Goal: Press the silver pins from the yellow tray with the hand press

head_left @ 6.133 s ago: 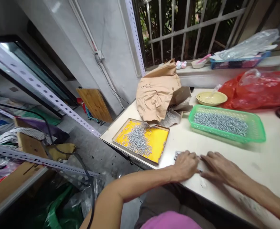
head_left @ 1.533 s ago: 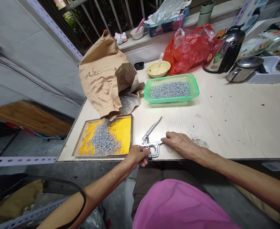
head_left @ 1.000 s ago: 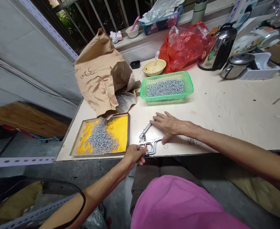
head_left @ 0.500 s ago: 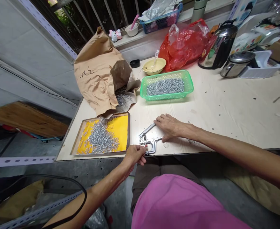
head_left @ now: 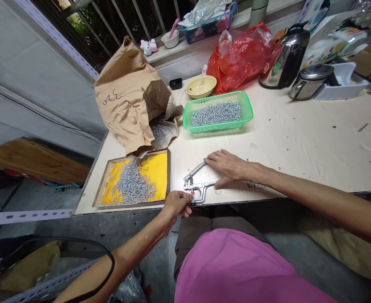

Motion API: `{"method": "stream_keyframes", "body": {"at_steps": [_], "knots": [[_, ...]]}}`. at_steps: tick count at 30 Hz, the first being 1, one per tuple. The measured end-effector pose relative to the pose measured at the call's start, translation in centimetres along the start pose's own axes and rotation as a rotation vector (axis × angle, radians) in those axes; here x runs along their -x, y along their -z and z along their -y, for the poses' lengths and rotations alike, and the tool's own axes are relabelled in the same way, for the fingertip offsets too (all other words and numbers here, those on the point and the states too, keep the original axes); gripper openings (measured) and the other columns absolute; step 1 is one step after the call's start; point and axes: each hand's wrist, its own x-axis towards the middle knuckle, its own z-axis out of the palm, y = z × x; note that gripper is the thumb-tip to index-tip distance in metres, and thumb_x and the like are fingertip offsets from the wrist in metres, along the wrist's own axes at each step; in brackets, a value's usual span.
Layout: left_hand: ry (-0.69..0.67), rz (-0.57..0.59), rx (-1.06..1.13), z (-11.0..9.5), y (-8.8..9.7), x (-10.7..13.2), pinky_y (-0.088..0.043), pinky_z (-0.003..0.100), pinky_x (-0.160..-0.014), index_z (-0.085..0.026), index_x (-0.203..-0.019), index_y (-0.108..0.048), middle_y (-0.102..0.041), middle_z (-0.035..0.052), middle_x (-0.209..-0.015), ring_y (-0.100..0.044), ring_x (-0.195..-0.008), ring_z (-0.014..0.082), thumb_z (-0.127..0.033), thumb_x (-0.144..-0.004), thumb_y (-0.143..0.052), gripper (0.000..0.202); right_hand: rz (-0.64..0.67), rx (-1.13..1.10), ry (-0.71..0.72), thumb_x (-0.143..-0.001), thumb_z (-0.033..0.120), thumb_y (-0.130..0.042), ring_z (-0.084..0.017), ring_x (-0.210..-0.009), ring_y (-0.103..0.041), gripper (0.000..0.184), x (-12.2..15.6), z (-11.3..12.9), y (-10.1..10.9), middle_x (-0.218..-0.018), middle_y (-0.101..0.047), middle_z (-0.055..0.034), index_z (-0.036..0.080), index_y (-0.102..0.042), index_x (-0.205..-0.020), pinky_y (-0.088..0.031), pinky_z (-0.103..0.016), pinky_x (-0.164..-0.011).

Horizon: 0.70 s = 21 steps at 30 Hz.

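Observation:
On the table's front edge lie silver hand press pliers [head_left: 204, 184] with a spring and a small red part near the jaw. My right hand [head_left: 228, 167] is closed around the ends of the two handles, which are spread apart. My left hand [head_left: 176, 203] is in a pinch at the jaw end; whatever its fingertips hold is too small or hidden to make out. Just left of the pliers sits a shallow tray [head_left: 169, 174] with a yellow bottom, bearing a heap of small metal pins [head_left: 133, 183].
Behind the pliers stands a green basket [head_left: 249, 111] filled with similar metal pieces. A brown paper bag [head_left: 122, 113] lies open at the left, with more inside. Farther back are a cream bowl [head_left: 210, 87], a red plastic bag [head_left: 236, 63], a kettle [head_left: 288, 59] and a steel pot [head_left: 310, 82].
The camera view has shifted slightly. Both hands stay at the pliers in nearly the same pose, and the handles remain spread.

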Motion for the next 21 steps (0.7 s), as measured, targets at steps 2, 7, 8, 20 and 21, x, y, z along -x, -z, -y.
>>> {"method": "stream_keyframes", "body": {"at_steps": [2,7,8,20,21], "knots": [[-0.003,-0.008,-0.007,0.1,0.0,0.1,-0.034,0.017,-0.037,-0.015,-0.061,-0.049,-0.053,-0.0028,-0.038,-0.046,-0.031,0.0071,-0.029,-0.081,-0.059,0.026,0.003,0.016,-0.008,-0.060,0.064,-0.070,-0.032,-0.105,-0.046,0.086,-0.2,0.2,0.2,-0.118,-0.052,-0.0177,0.008,-0.049,-0.122,-0.035,-0.045,-0.093],[-0.001,-0.013,-0.002,-0.1,-0.1,0.0,-0.034,0.016,-0.037,-0.015,-0.064,-0.049,-0.053,-0.0027,-0.038,-0.047,-0.031,0.0073,-0.028,-0.083,-0.057,0.025,0.016,0.051,0.001,-0.061,0.058,-0.073,-0.028,-0.094,-0.047,0.070,-0.2,0.4,0.2,-0.105,-0.055,-0.0137,0.011,-0.056,-0.110,-0.036,-0.041,-0.086],[-0.005,-0.012,-0.001,-0.1,-0.1,0.0,-0.035,0.016,-0.037,-0.016,-0.064,-0.049,-0.053,-0.0027,-0.039,-0.046,-0.031,0.0072,-0.029,-0.083,-0.057,0.025,0.019,0.049,0.008,-0.063,0.057,-0.072,-0.028,-0.093,-0.047,0.065,-0.1,0.5,0.1,-0.103,-0.055,-0.0131,0.011,-0.057,-0.108,-0.036,-0.040,-0.084],[-0.757,-0.369,-0.635,0.6,-0.4,1.9,-0.049,0.034,-0.079,-0.018,-0.100,-0.057,-0.062,0.0081,-0.097,-0.061,-0.089,0.0206,-0.029,-0.087,-0.050,0.019,-0.033,-0.040,-0.041,-0.076,0.035,-0.068,-0.025,-0.095,-0.048,0.034,1.5,2.5,1.2,-0.102,-0.055,-0.0125,0.013,-0.057,-0.100,-0.040,-0.036,-0.078],[-0.846,-0.370,-0.695,0.4,-0.8,1.7,-0.048,0.037,-0.084,-0.018,-0.105,-0.056,-0.061,0.0091,-0.102,-0.058,-0.096,0.0222,-0.026,-0.086,-0.051,0.021,-0.057,-0.047,-0.033,-0.075,0.034,-0.068,-0.026,-0.095,-0.048,0.034,1.6,2.7,0.9,-0.102,-0.055,-0.0122,0.014,-0.056,-0.100,-0.041,-0.037,-0.079]]}}
